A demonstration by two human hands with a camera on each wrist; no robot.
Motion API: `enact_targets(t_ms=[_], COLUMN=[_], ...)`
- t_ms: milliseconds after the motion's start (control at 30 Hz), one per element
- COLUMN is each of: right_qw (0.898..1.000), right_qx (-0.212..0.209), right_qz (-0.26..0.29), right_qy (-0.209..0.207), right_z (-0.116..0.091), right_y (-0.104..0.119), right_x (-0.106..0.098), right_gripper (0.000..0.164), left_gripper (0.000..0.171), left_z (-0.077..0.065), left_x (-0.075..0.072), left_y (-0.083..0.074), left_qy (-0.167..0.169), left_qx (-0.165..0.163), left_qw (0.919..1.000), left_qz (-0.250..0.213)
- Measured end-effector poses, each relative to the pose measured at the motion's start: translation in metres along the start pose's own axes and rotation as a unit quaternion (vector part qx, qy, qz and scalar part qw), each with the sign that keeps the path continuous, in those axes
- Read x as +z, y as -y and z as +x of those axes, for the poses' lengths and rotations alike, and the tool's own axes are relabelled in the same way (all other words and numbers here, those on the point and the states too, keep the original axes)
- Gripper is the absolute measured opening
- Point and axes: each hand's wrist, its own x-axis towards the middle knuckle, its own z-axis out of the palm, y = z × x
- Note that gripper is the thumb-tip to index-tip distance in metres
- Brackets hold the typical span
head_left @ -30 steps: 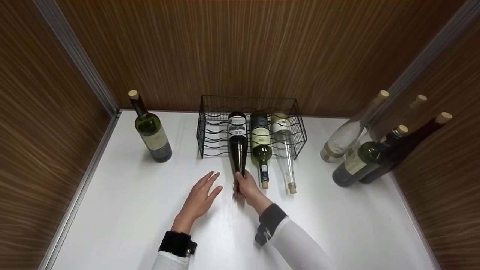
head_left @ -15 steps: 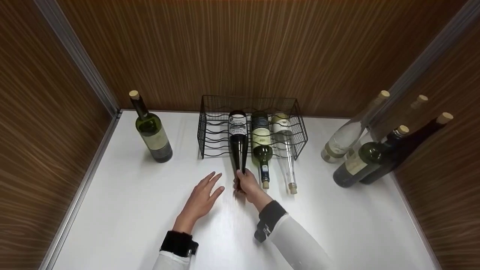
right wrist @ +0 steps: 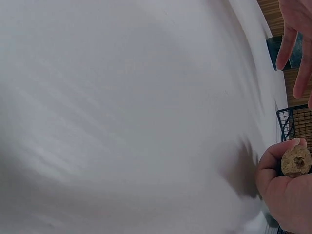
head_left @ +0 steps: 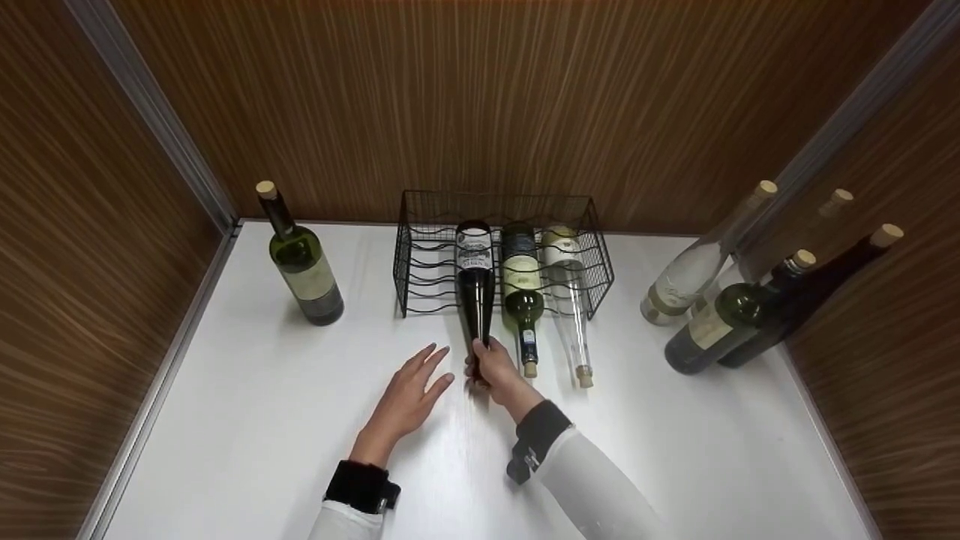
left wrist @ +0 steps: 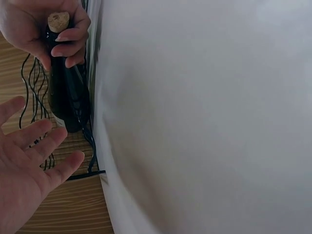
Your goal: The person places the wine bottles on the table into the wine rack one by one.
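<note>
My right hand (head_left: 499, 370) grips the neck of a dark wine bottle (head_left: 476, 289), whose labelled body lies in the black wire rack (head_left: 431, 309) with its base toward the back. The bottle's cork (left wrist: 58, 21) pokes out of the fist in the left wrist view. Left of it, my left hand (head_left: 407, 397) hovers over the table with fingers spread and holds nothing. Beside the gripped bottle, a green bottle (head_left: 523, 300) and a clear bottle (head_left: 571, 300) also lie in the rack, corks to the front.
One green bottle (head_left: 307, 274) stands upright on the white table (head_left: 247, 420) at the left. At the right several corked bottles stand grouped, among them a frosted bottle (head_left: 679, 281) and a green one (head_left: 705, 330). Wood-grain panels (head_left: 495, 97) close off the back and sides.
The dark bottle has slid slightly back and turned a little in the rack, with my right hand on its neck. My left hand has drifted slightly right.
</note>
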Motion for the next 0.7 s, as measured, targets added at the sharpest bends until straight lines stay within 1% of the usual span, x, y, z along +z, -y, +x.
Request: enact_targets(t_ms=[133, 367, 700], right_qw=[1.000, 0.999, 0.999], right_qx=[0.001, 0.015, 0.019], right_qz=[0.005, 0.033, 0.037], right_qy=[0.005, 0.015, 0.021], right_z=[0.0013, 0.0019, 0.0018], right_y=[-0.0007, -0.0009, -0.0010], right_x=[-0.0003, -0.0008, -0.0003], right_gripper=[0.030, 0.032, 0.036], left_gripper=[0.059, 0.060, 0.059], left_z=[-0.0004, -0.0014, -0.0025], left_x=[0.0000, 0.0006, 0.0002], left_y=[-0.0001, 0.0009, 0.0011], left_qy=[-0.002, -0.001, -0.003], left_qx=[0.002, 0.000, 0.000], left_qw=[1.0000, 1.0000, 1.0000], left_qz=[0.000, 0.000, -0.001])
